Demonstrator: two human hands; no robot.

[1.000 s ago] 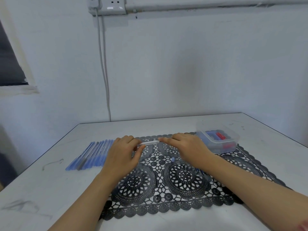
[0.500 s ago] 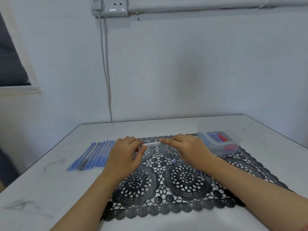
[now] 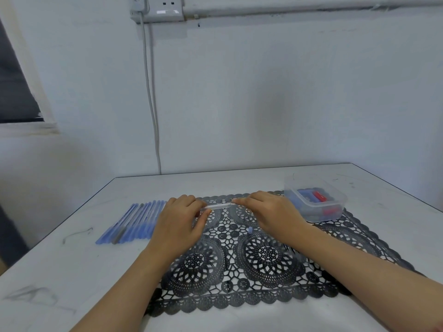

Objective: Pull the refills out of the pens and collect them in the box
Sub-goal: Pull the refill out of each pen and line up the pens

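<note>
As before, left hand (image 3: 178, 219) and right hand (image 3: 266, 212) each pinch an end of the clear plastic pen (image 3: 219, 206); bare white tabletop (image 3: 215, 183) lies on the far side.

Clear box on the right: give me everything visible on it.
The box is a small clear plastic tub, rectangular with rounded corners, with no lid on it. It sits upright at the far right corner of the black lace mat on the white table. Inside lie blue and red pieces, too blurred to identify. The right hand is just to its left, not touching it.
</note>
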